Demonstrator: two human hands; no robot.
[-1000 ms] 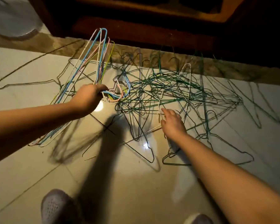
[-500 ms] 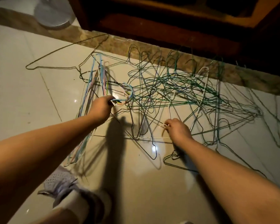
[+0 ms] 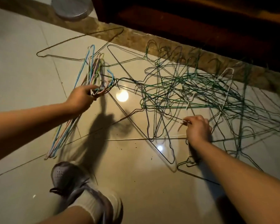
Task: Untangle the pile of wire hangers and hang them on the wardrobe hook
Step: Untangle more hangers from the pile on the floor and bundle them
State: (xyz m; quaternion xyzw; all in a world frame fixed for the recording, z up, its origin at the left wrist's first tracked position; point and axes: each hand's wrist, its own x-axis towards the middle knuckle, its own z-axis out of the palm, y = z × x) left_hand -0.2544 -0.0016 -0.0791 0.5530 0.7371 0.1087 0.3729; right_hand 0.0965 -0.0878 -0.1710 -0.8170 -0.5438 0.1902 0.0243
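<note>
While the left hand [image 3: 81, 99] grips the pastel bundle [image 3: 94, 71] by its hooks at left, the right hand [image 3: 199, 130] pinches a white wire [image 3: 183, 121] at the near edge of the tangled pile [image 3: 200, 88]; pulling hard could drag snagged neighbours along.

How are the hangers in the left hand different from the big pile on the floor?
The bundle in the left hand is pastel blue, pink and yellow; the pile is mostly green and dark. The bundle is stacked neatly; the pile is tangled and spread out. Both are thin wire hangers.
</note>
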